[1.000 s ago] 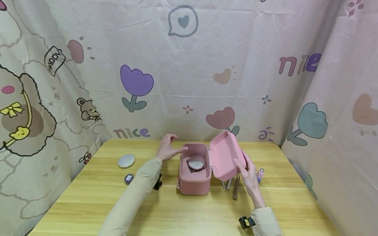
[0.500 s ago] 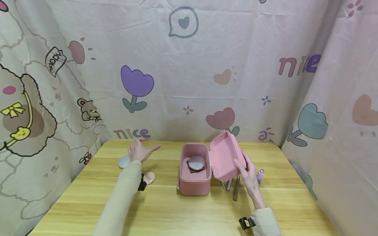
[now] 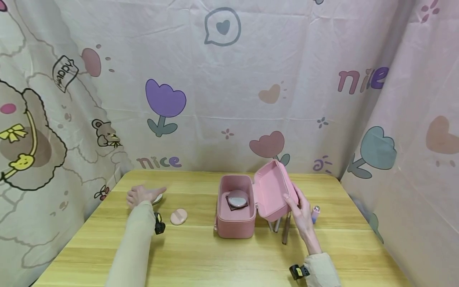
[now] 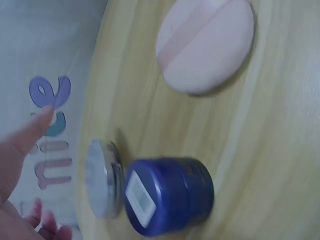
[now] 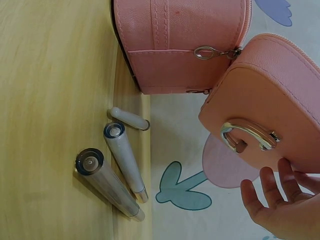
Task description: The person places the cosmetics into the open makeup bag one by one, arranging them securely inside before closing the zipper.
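My right hand (image 3: pixel 303 215) grips the tilted-back lid (image 3: pixel 276 191) of a pink cosmetic case (image 3: pixel 236 229), thumb at the rim, fingers behind. Inside the case, a round silvery compact (image 3: pixel 238 198) lies on a dark square item (image 3: pixel 229 207). My left hand (image 3: pixel 141 196) reaches over the table's far left with thumb outstretched, holding nothing. It partly covers a silver round compact (image 3: pixel 157 198), also seen in the left wrist view beside a dark blue jar (image 4: pixel 172 192); the sleeve hides the jar in the head view. A pink powder puff (image 3: pixel 178 216) lies right of the left wrist.
Slim tubes (image 5: pixel 125 155) lie on the table below the raised lid. A small pink-and-blue tube (image 3: pixel 315 214) stands right of my right hand. A printed curtain (image 3: pixel 215 99) hangs behind the wooden table (image 3: pixel 215 263) and along its sides.
My left hand has moved away from the case to the far left. The powder puff now shows on the table, left of the case. The right hand still holds the lid.
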Demonstrator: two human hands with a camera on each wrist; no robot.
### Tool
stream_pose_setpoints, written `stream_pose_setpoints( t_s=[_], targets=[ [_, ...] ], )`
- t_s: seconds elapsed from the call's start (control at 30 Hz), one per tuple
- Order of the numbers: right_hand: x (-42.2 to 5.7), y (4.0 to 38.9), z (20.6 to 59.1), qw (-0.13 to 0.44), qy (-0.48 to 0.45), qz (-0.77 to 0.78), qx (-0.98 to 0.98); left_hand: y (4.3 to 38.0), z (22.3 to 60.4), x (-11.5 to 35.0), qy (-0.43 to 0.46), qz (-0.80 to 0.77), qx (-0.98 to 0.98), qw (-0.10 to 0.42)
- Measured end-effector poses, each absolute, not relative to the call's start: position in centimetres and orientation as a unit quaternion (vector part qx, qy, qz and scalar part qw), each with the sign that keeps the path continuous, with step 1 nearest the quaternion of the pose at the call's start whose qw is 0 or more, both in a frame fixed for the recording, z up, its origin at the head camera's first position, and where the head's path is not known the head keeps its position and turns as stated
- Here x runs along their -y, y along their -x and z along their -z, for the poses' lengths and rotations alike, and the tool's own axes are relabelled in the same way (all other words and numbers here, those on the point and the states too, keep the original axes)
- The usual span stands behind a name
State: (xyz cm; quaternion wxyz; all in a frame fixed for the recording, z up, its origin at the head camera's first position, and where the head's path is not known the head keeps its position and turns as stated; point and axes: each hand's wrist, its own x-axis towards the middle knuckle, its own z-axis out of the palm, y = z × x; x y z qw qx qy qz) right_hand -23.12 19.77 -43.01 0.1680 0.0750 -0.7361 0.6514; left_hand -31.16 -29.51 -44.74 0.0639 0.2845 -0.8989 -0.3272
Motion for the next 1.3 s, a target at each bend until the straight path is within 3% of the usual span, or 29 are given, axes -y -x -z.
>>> stream_pose_setpoints(
  t_s=[0.33,0.93,1.3],
  targets=[
    [-19.9,23.2,43.0,0.161,-0.077,-0.652,0.737,31.0,46.4,30.1,-0.284,0.322,0.903,0.015],
    [-19.9,23.5,43.1,0.169,-0.074,-0.647,0.740,31.9,47.5,29.9,-0.303,0.308,0.902,0.011],
    [-19.8,23.2,42.8,0.166,-0.073,-0.651,0.737,31.8,48.1,30.1,-0.279,0.281,0.918,0.036]
  ],
)
